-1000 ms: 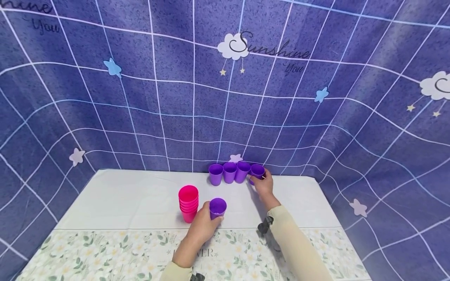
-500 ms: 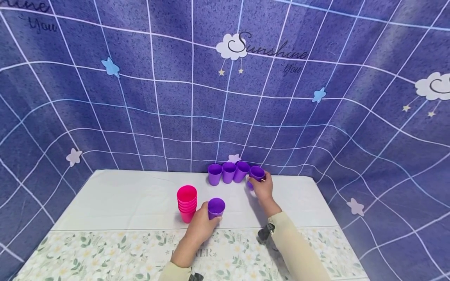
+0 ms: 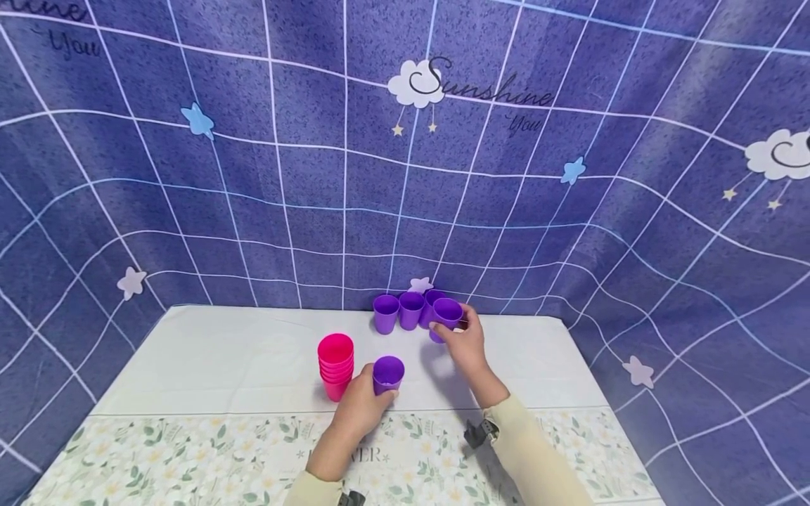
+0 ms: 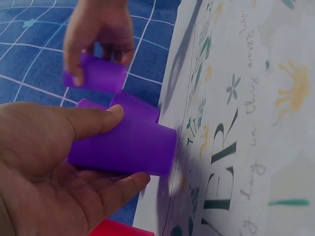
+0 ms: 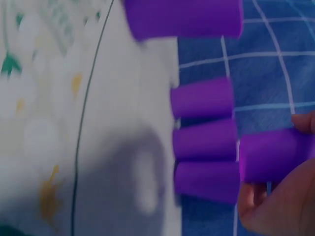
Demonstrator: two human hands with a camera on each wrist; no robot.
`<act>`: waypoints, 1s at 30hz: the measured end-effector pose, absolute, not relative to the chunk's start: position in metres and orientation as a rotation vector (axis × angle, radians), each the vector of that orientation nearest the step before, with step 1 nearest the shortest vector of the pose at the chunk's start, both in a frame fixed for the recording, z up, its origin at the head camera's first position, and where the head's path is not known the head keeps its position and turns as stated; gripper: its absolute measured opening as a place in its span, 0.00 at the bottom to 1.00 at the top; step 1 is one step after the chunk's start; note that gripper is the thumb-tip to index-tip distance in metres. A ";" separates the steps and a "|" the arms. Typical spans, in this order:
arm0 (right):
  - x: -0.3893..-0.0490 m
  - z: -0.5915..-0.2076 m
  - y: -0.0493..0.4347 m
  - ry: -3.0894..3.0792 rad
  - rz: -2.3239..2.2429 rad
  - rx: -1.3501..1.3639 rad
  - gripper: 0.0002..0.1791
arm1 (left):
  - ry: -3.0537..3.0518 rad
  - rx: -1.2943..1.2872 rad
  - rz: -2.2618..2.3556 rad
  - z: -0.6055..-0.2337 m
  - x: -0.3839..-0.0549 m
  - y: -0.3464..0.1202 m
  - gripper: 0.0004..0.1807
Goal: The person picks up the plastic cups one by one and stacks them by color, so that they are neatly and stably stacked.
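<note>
My left hand [image 3: 361,406] grips a purple cup [image 3: 388,376] round its side, mouth up; thumb and fingers lie on opposite sides of this cup [image 4: 128,147] in the left wrist view. With my right hand [image 3: 467,346] I hold another purple cup [image 3: 446,320] above the table, in front of the rightmost cup of the back row. Three purple cups stand there side by side: a left one [image 3: 385,316], a middle one [image 3: 411,312] and a right one [image 5: 206,181], partly hidden in the head view. The right wrist view shows the held cup [image 5: 270,155] between thumb and fingers.
A stack of several nested pink cups [image 3: 336,365] stands just left of my left hand. The table has a white cloth [image 3: 240,358] with a floral front band [image 3: 190,457]. Blue patterned fabric [image 3: 304,176] rises behind and at both sides.
My right hand has lifted its cup from the right end of the row and moved it left, in front of the rightmost standing cup. The left hand keeps its place with its cup.
</note>
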State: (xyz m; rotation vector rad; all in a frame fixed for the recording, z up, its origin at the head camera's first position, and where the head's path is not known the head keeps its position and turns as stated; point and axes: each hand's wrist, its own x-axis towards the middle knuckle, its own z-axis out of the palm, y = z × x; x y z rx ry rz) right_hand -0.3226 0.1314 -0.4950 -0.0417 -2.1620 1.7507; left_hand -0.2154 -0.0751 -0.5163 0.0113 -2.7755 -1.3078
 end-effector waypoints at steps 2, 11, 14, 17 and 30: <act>-0.316 -0.488 0.126 -2.169 1.808 0.028 0.33 | -2.770 0.011 -1.312 -0.516 -0.216 -0.076 0.29; -0.287 -0.471 0.105 -2.225 1.986 0.410 0.34 | -2.773 -0.013 -1.309 -0.518 -0.216 -0.077 0.28; -0.283 -0.473 0.100 -2.221 2.016 0.474 0.36 | -2.768 -0.019 -1.321 -0.518 -0.216 -0.077 0.28; -0.282 -0.479 0.095 -2.202 2.047 0.495 0.36 | -2.762 -0.028 -1.327 -0.519 -0.216 -0.076 0.28; -0.276 -0.489 0.089 -2.287 1.941 0.669 0.34 | -2.747 -0.026 -1.370 -0.519 -0.221 -0.075 0.30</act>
